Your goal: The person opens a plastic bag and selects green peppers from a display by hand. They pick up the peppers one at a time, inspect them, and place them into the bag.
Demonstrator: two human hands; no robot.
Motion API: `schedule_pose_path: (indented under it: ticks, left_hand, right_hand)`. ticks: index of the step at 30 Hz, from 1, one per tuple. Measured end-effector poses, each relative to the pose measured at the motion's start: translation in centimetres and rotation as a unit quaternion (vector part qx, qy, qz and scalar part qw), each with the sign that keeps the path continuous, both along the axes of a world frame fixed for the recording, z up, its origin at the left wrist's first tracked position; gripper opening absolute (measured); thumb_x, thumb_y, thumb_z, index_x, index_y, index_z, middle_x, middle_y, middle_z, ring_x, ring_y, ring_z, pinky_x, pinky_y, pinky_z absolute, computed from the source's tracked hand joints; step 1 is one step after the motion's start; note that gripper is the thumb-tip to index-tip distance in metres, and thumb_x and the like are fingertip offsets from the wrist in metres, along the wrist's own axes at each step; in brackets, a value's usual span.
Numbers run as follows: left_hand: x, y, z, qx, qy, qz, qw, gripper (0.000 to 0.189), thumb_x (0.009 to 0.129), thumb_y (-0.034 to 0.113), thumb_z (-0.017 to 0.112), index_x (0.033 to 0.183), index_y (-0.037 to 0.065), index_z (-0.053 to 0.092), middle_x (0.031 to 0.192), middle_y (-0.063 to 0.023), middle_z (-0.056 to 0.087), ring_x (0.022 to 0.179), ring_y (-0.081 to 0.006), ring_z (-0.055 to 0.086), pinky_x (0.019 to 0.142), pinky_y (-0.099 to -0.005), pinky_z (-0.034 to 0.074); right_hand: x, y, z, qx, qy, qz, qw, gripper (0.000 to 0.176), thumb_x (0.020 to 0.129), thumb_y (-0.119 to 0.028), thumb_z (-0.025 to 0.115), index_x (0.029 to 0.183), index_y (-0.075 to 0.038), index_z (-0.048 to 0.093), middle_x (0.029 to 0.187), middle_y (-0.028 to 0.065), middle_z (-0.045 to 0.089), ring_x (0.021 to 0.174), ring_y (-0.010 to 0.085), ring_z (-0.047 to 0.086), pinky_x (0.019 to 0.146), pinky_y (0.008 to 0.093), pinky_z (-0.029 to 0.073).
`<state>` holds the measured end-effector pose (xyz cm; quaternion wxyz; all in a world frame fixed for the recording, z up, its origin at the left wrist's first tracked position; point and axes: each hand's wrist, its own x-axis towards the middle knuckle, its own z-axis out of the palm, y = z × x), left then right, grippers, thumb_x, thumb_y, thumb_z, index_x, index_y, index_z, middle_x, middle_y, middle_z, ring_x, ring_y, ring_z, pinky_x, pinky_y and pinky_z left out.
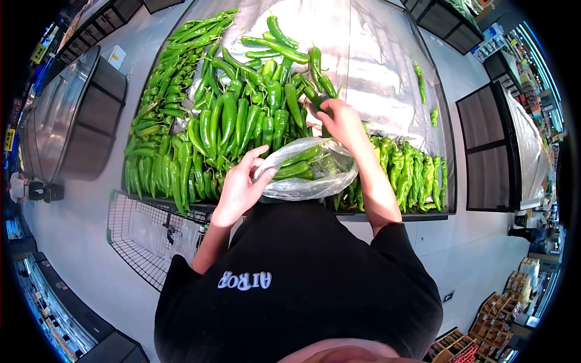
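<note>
My left hand (243, 184) is closed on the rim of a clear plastic bag (308, 189), with the thumb at its left edge. Several long green peppers lie in the bag, whose mouth is spread wide. Beyond the bag, my right hand (344, 123) has its fingers closed on a green pepper (313, 97) at the right edge of the heap. Part of that pepper is hidden by the fingers. The large heap of green peppers (229, 115) spreads over the display stand, left of and in front of my hands.
A silvery sheet (381, 66) covers the stand, with wrinkled lighter green peppers (411, 175) in a row at right. A wire shopping cart (136, 233) stands at lower left. Other display stands (489, 148) flank the aisle; a person (535, 233) is far right.
</note>
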<state>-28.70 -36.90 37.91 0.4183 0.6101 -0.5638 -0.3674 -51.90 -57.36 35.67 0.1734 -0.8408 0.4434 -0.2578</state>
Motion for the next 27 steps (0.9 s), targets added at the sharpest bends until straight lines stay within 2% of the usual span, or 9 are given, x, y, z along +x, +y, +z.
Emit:
schedule_pose_path:
  ticks: [8,9,12,16,19,21,23,25,27]
  left_hand:
    - [0.8,0.4,-0.2,-0.021,-0.008,0.028,0.999,0.051,0.093,0.011,0.073,0.139,0.001,0.054,0.099,-0.0059,0.074,0.081,-0.0138,0.064,0.080,-0.0289,0.053]
    - [0.8,0.4,-0.5,-0.025,-0.001,0.028,0.999,0.051,0.092,0.009,0.073,0.140,0.002,0.054,0.100,-0.0055,0.074,0.082,-0.0131,0.064,0.080,-0.0287,0.053]
    - [0.9,0.5,-0.8,-0.031,0.012,0.027,0.999,0.052,0.092,0.005,0.073,0.141,0.004,0.054,0.101,-0.0049,0.074,0.083,-0.0117,0.065,0.080,-0.0283,0.053]
    - [0.7,0.6,-0.5,-0.038,0.014,0.037,0.999,0.051,0.092,0.005,0.073,0.140,0.003,0.055,0.104,-0.0062,0.074,0.088,-0.0129,0.066,0.084,-0.0291,0.053]
    - [1.1,0.4,-0.7,-0.080,-0.032,0.053,0.995,0.048,0.092,0.005,0.073,0.138,0.003,0.058,0.108,-0.0073,0.074,0.097,-0.0151,0.066,0.091,-0.0316,0.052]
    - [1.3,0.3,-0.7,-0.097,-0.058,0.065,0.991,0.047,0.091,0.005,0.073,0.136,0.003,0.060,0.112,-0.0080,0.074,0.102,-0.0169,0.066,0.096,-0.0335,0.050]
    - [1.3,0.2,0.0,-0.093,-0.062,0.079,0.991,0.046,0.090,0.005,0.074,0.134,0.003,0.062,0.115,-0.0087,0.073,0.107,-0.0185,0.065,0.100,-0.0353,0.049]
    - [1.1,0.0,0.8,-0.118,-0.068,0.062,0.989,0.048,0.088,0.006,0.075,0.134,0.003,0.062,0.116,-0.0092,0.073,0.107,-0.0194,0.066,0.100,-0.0357,0.049]
    - [0.4,-0.1,2.0,-0.144,-0.069,0.054,0.986,0.048,0.085,0.006,0.078,0.131,0.004,0.064,0.115,-0.0100,0.073,0.105,-0.0212,0.067,0.099,-0.0359,0.049]
  right_hand:
    - [4.7,-6.4,-3.0,-0.025,0.141,-0.022,0.989,0.045,0.084,-0.017,0.075,0.115,0.005,0.052,0.089,0.0254,0.068,0.088,0.0434,0.069,0.079,0.0503,0.056]
    - [4.8,-6.4,-3.2,-0.084,0.135,-0.024,0.987,0.042,0.079,-0.012,0.073,0.111,0.004,0.051,0.089,0.0237,0.069,0.077,0.0400,0.071,0.068,0.0480,0.059]
    - [5.0,-7.0,-4.1,-0.041,0.210,-0.042,0.976,0.050,0.081,-0.020,0.077,0.117,0.002,0.050,0.087,0.0229,0.069,0.085,0.0409,0.070,0.074,0.0508,0.057]
    - [5.0,-7.3,-4.5,-0.052,0.174,-0.044,0.982,0.053,0.080,-0.020,0.079,0.120,0.000,0.050,0.081,0.0225,0.069,0.079,0.0405,0.070,0.072,0.0498,0.057]
    - [4.4,-5.5,-0.3,-0.055,-0.001,-0.030,0.998,0.049,0.085,-0.011,0.075,0.126,-0.002,0.049,0.089,0.0193,0.071,0.083,0.0330,0.072,0.072,0.0433,0.058]
    - [3.3,-3.7,1.7,0.059,-0.147,0.024,0.987,0.048,0.086,-0.006,0.074,0.127,-0.002,0.049,0.097,0.0176,0.072,0.089,0.0245,0.073,0.075,0.0376,0.058]
    - [2.5,-0.7,3.8,0.180,-0.296,0.106,0.932,0.046,0.088,0.001,0.071,0.128,-0.002,0.050,0.106,0.0163,0.072,0.097,0.0192,0.071,0.081,0.0336,0.057]
    - [1.8,3.6,5.8,0.301,-0.442,0.207,0.819,0.044,0.089,0.009,0.066,0.128,-0.002,0.050,0.115,0.0154,0.071,0.106,0.0168,0.068,0.089,0.0311,0.055]
    - [1.0,6.4,5.9,0.344,-0.445,0.250,0.789,0.042,0.088,0.015,0.061,0.127,0.000,0.051,0.126,0.0191,0.067,0.114,0.0213,0.067,0.100,0.0331,0.052]
